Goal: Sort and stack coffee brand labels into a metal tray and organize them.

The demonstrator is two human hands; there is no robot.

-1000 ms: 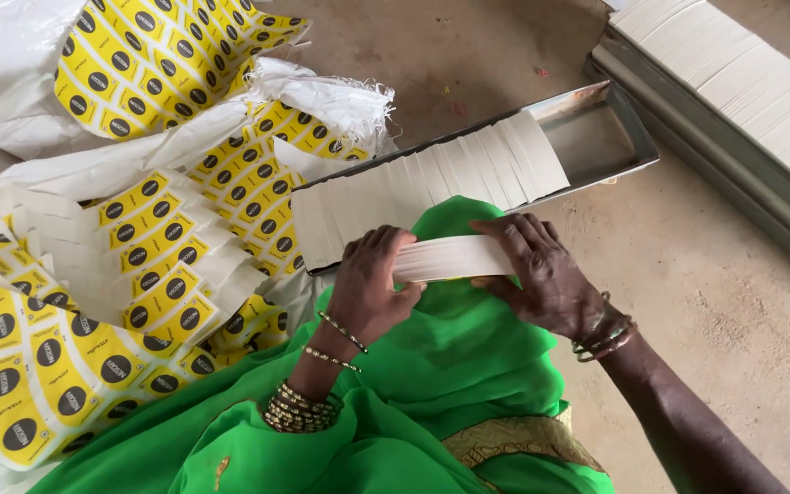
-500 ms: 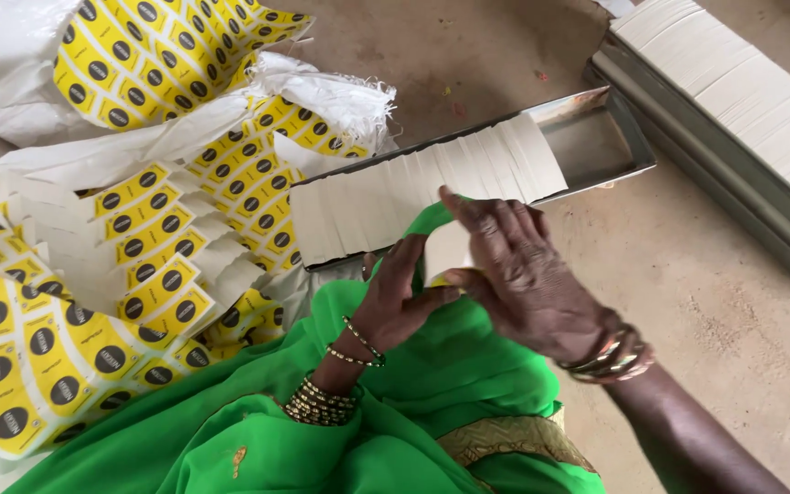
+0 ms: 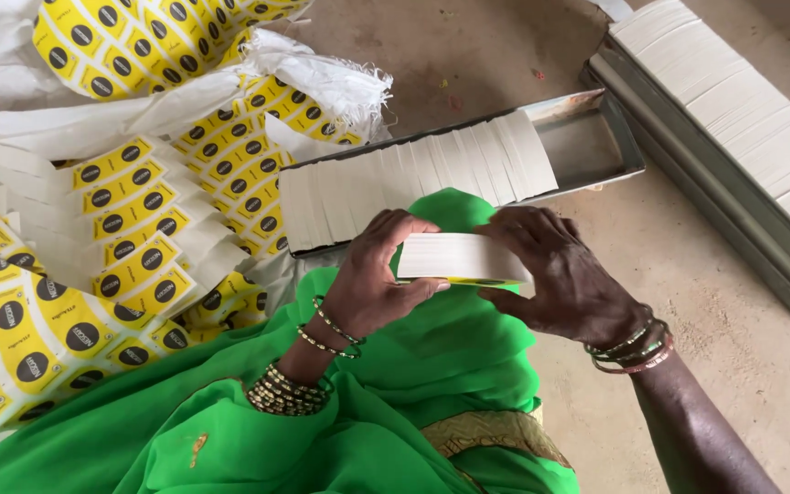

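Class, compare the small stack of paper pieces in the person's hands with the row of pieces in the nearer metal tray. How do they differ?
The small stack is short and held between the left hand and right hand above green cloth; the row is far longer and rests in the metal tray on the floor. The stack lies level; the row leans at a slant. Both show white edges.

The right hand (image 3: 569, 284) covers the right end of a small stack of white cards (image 3: 457, 258), and the left hand (image 3: 372, 279) hides its left end. The right forearm runs out at the near edge. Yellow label sheets (image 3: 93, 229) are cut off at left. A long tray (image 3: 733, 137) leaves the frame at right. The label print is perhaps too small to make out.
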